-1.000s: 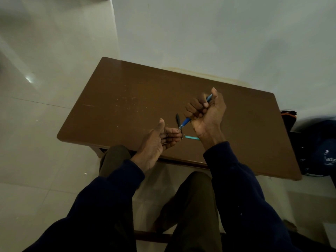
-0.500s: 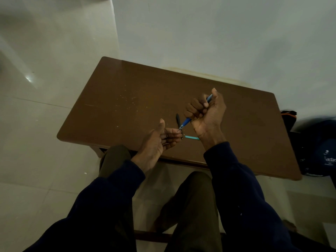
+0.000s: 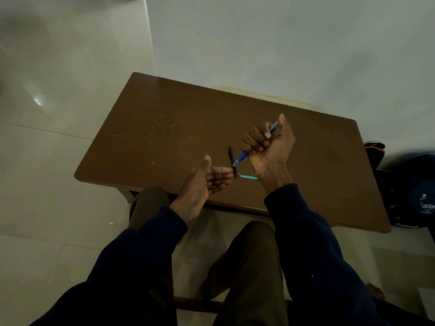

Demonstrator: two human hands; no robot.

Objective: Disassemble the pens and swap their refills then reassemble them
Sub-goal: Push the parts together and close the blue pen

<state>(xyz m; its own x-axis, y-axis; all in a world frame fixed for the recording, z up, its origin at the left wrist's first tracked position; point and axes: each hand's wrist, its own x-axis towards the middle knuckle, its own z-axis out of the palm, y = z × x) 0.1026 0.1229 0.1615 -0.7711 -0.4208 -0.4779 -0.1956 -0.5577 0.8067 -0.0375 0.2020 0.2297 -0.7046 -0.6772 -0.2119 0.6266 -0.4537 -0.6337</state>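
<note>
My right hand (image 3: 268,147) is closed in a fist round a blue pen (image 3: 243,156), which slants down-left with its top end sticking out above the fist. My left hand (image 3: 204,180) is palm-up, thumb straight, with its curled fingertips meeting the blue pen's tip. What they pinch there is too small to make out. A black pen part (image 3: 231,154) lies on the brown table (image 3: 164,142) just beyond the left fingertips. A short teal pen piece (image 3: 248,177) lies flat by my right wrist.
The table's near edge runs over my knees. A pale wall rises close behind the table's far edge. A dark bag (image 3: 414,191) sits on the floor at the right, and tiled floor (image 3: 58,114) spreads to the left.
</note>
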